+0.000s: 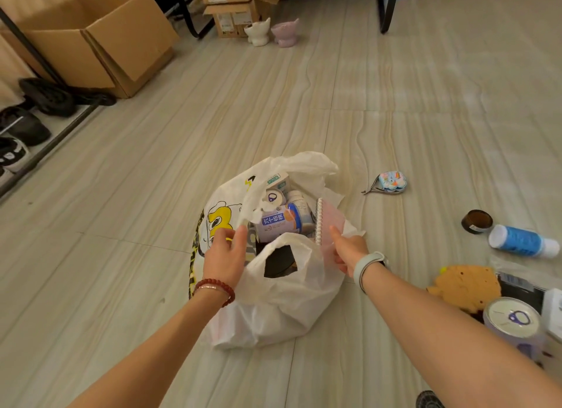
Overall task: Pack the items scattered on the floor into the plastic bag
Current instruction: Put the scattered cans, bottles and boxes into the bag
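— What's around you?

— A pale tiled floor [152,170] with wavy tan streaks. The plastic bag [273,310] sits on it in the middle, right in front of me, white, with a yellow cartoon print on its left side and its mouth open upward.

— What's inside the bag?

— A blue and white bottle [281,220] lying on its side, a can [273,197] with a ring pull behind it, a small box [278,179] at the back, and a spiral notebook [319,220] standing along the right edge. Something dark shows through the near handle hole; I cannot tell what it is.

— And your hands?

— My left hand [223,257], with a red bead bracelet at the wrist, pinches the bag's left rim between thumb and fingers. My right hand [348,249], with a pale wristband, grips the right rim beside the notebook, thumb pointing up, fingers curled under the plastic.

— What lies outside the bag?

— To the right, near the bag, a small patterned pouch [392,181]. Further right, a dark jar [477,221] and, just beside it, a blue bottle [521,241] on its side. By my right forearm, a tan plush toy [466,284] and a second can [514,322], close together at the right edge of the floor.

— And the background?

— An open cardboard box [97,39] at the far left corner, shoes [27,128] on a low rack below it, and two small ceramic pots [273,32] by stacked cartons at the far edge.
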{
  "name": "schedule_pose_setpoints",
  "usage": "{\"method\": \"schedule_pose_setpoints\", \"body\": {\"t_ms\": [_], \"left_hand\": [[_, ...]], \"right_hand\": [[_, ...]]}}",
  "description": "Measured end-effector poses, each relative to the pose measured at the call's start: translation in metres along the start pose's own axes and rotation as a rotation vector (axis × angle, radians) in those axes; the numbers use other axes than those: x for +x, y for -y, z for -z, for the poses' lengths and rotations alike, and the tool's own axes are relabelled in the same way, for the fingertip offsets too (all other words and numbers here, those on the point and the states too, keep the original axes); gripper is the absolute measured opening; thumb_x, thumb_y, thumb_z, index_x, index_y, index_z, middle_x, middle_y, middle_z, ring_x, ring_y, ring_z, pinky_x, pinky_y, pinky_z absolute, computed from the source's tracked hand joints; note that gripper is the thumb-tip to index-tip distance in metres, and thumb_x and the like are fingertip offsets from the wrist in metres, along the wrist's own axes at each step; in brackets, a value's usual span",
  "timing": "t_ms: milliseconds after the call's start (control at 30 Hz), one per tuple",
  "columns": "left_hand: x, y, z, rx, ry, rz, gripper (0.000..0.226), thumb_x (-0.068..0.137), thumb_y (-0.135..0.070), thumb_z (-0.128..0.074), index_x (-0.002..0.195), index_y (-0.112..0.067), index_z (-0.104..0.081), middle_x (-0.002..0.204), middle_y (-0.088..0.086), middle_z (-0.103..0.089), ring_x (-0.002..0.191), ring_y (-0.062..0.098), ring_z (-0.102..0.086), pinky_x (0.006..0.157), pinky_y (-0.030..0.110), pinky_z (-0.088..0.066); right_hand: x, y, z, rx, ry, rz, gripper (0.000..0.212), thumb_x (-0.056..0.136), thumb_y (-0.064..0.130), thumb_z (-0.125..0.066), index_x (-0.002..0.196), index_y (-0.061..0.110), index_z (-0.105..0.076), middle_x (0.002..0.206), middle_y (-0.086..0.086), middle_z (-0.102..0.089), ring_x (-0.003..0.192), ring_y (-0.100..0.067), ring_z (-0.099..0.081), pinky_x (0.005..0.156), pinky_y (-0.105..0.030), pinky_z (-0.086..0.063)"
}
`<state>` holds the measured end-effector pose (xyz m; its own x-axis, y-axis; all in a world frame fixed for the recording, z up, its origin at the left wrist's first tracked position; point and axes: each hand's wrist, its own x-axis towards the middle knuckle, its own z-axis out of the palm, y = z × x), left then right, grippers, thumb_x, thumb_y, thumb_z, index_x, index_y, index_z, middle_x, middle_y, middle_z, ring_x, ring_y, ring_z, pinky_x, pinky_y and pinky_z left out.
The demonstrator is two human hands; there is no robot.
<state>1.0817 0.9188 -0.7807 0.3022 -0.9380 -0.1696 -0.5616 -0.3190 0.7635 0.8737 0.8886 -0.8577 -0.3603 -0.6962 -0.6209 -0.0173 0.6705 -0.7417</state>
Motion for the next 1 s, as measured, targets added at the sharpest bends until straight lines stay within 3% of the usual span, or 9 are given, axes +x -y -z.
{"method": "schedule_pose_setpoints", "body": {"t_ms": [100, 200, 300, 400, 533, 633, 800, 900, 1000], "left_hand": [[-0.012, 0.008, 0.002, 0.279, 0.043, -0.139, 0.062, 0.075, -0.068, -0.042, 0.111, -0.018, -0.044, 0.096, 0.006, -0.065, 0.076, 0.02, -0.062, 0.064, 0.03, -0.049], [-0.026, 0.014, 0.002, 0.632, 0.047, -0.365, 0.094, 0.061, -0.086, -0.027, 0.129, -0.022, -0.032, 0.121, 0.004, -0.05, 0.089, 0.019, -0.057, 0.062, 0.027, -0.048], [-0.037, 0.024, 0.0, 0.809, 0.112, -0.459, 0.103, 0.059, -0.091, -0.014, 0.14, -0.027, -0.016, 0.15, 0.011, -0.018, 0.128, 0.027, -0.034, 0.095, 0.038, -0.041], [-0.045, 0.029, 0.0, 0.908, 0.127, -0.57, 0.092, 0.069, -0.083, -0.016, 0.143, -0.028, -0.019, 0.154, 0.011, -0.001, 0.139, 0.033, -0.015, 0.108, 0.048, -0.025], [-0.051, 0.027, 0.0, 0.796, 0.158, -0.851, 0.056, 0.092, -0.048, -0.019, 0.135, -0.02, -0.04, 0.144, 0.009, -0.039, 0.135, 0.029, -0.023, 0.112, 0.051, -0.015], [-0.049, 0.019, 0.009, 0.508, 0.129, -0.738, 0.053, 0.094, -0.039, -0.017, 0.13, -0.014, -0.046, 0.139, 0.005, -0.046, 0.134, 0.02, -0.032, 0.112, 0.039, -0.008], [-0.043, 0.019, 0.023, 0.321, 0.01, -0.579, 0.055, 0.089, -0.044, -0.021, 0.129, -0.015, -0.045, 0.139, 0.006, -0.041, 0.13, 0.02, -0.033, 0.106, 0.034, -0.021], [-0.044, 0.02, 0.027, 0.339, 0.026, -0.507, 0.056, 0.088, -0.046, -0.023, 0.128, -0.015, -0.045, 0.14, 0.007, -0.039, 0.13, 0.022, -0.032, 0.107, 0.039, -0.025], [-0.058, 0.018, 0.024, 0.27, 0.232, -0.545, 0.068, 0.081, -0.059, -0.018, 0.124, -0.017, -0.049, 0.13, 0.002, -0.05, 0.122, 0.018, -0.042, 0.104, 0.036, -0.032]], "right_hand": [[0.007, -0.002, -0.001, -0.045, -0.012, 0.027, 0.045, 0.085, 0.035, -0.057, 0.122, 0.01, -0.052, 0.09, -0.006, -0.055, 0.066, -0.018, -0.049, 0.051, -0.023, -0.038], [0.014, -0.002, 0.0, -0.075, -0.017, -0.003, 0.033, 0.083, 0.017, -0.056, 0.113, 0.003, -0.056, 0.081, -0.01, -0.057, 0.068, -0.024, -0.052, 0.055, -0.028, -0.042], [0.013, -0.006, 0.001, -0.135, -0.055, 0.068, 0.01, 0.083, 0.007, -0.052, 0.08, 0.003, -0.06, 0.073, -0.011, -0.056, 0.074, -0.026, -0.053, 0.067, -0.036, -0.044], [0.002, -0.003, 0.005, -0.044, -0.083, 0.167, 0.031, 0.085, 0.004, -0.052, 0.056, 0.014, -0.044, 0.06, -0.004, -0.044, 0.062, -0.021, -0.045, 0.058, -0.031, -0.039], [-0.039, 0.022, 0.009, -0.239, 0.118, 0.564, 0.022, 0.087, 0.005, -0.053, 0.067, 0.011, -0.044, 0.062, 0.002, -0.043, 0.057, -0.009, -0.038, 0.054, -0.016, -0.034], [-0.078, 0.033, 0.006, -0.35, 0.336, 0.776, 0.03, 0.085, 0.004, -0.055, 0.063, 0.02, -0.043, 0.06, 0.008, -0.043, 0.054, -0.001, -0.038, 0.053, -0.008, -0.034], [-0.117, 0.023, 0.013, -0.402, 0.577, 0.799, 0.034, 0.083, 0.006, -0.061, 0.062, 0.031, -0.05, 0.064, 0.016, -0.051, 0.06, 0.011, -0.049, 0.062, -0.005, -0.037], [-0.121, 0.012, 0.016, -0.488, 0.537, 0.856, 0.01, 0.081, 0.008, -0.064, 0.072, 0.012, -0.064, 0.085, 0.011, -0.05, 0.079, 0.004, -0.048, 0.073, -0.004, -0.033], [-0.114, 0.014, 0.021, -0.55, 0.374, 0.892, 0.004, 0.082, 0.008, -0.062, 0.08, 0.006, -0.064, 0.125, -0.007, -0.044, 0.12, -0.021, -0.037, 0.095, -0.015, -0.023]]}}
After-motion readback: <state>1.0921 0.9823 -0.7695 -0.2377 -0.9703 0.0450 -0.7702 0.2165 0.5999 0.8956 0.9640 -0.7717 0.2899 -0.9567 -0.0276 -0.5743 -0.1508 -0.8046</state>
